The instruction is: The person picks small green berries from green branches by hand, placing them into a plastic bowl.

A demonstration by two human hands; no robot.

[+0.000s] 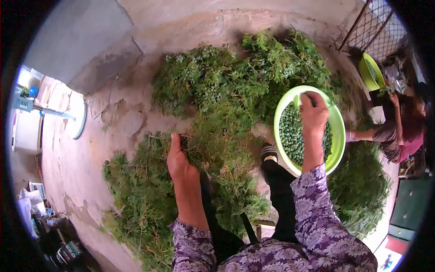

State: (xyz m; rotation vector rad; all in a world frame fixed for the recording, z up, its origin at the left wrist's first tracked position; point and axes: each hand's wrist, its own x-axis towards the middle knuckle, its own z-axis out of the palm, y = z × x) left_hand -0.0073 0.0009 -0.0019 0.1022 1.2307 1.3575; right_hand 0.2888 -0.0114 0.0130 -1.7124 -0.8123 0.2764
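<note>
My right hand (pixel 313 113) is over a lime-green basin (pixel 339 136), its fingers bent and pressed together. What those fingers hold, if anything, is hidden and slightly blurred. Small round green berries (pixel 291 133) fill much of the basin. To the left, my left hand (pixel 181 164) is closed with the thumb pointing up, at a thin sprig (pixel 186 137) that partly blends into the greenery behind it. Cut leafy branches (pixel 222 136) lie beneath and beyond both hands, and pale berries show among the farther ones (pixel 285 63).
At the right sits another person (pixel 403 129), a hand close to a second green basin (pixel 371 72). More branches lie on the left (pixel 140 199) and right (pixel 358 190). A pale-blue stand fan (pixel 79 115) is at far left, a green cabinet (pixel 410 204) at lower right.
</note>
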